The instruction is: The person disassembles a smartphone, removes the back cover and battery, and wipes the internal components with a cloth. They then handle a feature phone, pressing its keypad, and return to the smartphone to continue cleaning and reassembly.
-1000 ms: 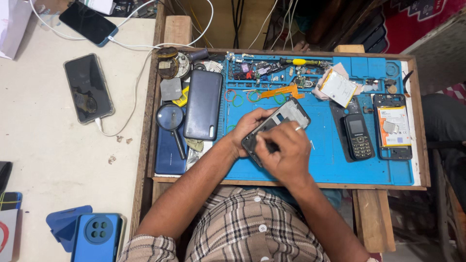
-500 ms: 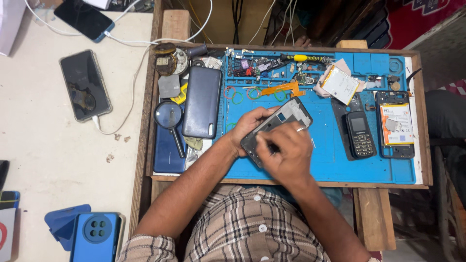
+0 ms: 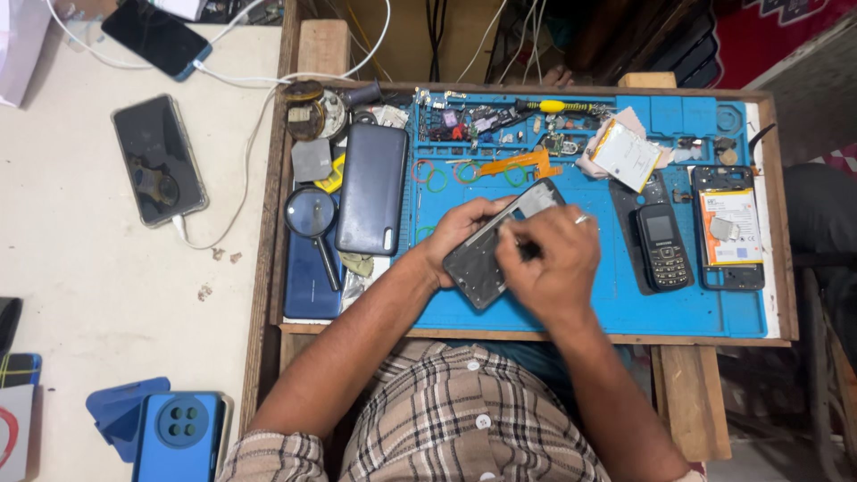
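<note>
A: Opened phone frame [image 3: 500, 245] clamped along its near-left edge in the left hand [image 3: 455, 236], tilted, raised just above the blue repair mat [image 3: 589, 308], near the mat's front middle.

B: And the right hand [image 3: 549, 268]?

A: Closed over the frame's middle, fingertips pinched together on something small and dark. Cannot tell whether a tool or a part; too hidden under the knuckles.

B: Risks from here?

A: Judging only: too much press from the right hand, with the frame gripped by one edge alone, and a twist or slip out of the left. Also a loose small piece dropped onto the mat, lost among the rubber rings [image 3: 437, 177] and screwdriver [image 3: 553, 106] toward the mat's far edge.

B: Anything close enough to be knocked?

A: Black keypad phone [image 3: 662, 245] just right of the working hand, on the mat's right half. Possibly bumped by a sudden jerk of the wrist. Dark blue phone back [image 3: 371, 187] and magnifying glass [image 3: 312, 219] on the mat's left side, a bit farther off.

B: Changed against the frame a half second back?

A: Very little. Same clamp by the left, same pinch by the right, frame at the same tilt over the mat's front middle. Slight drift of the view only.
</note>
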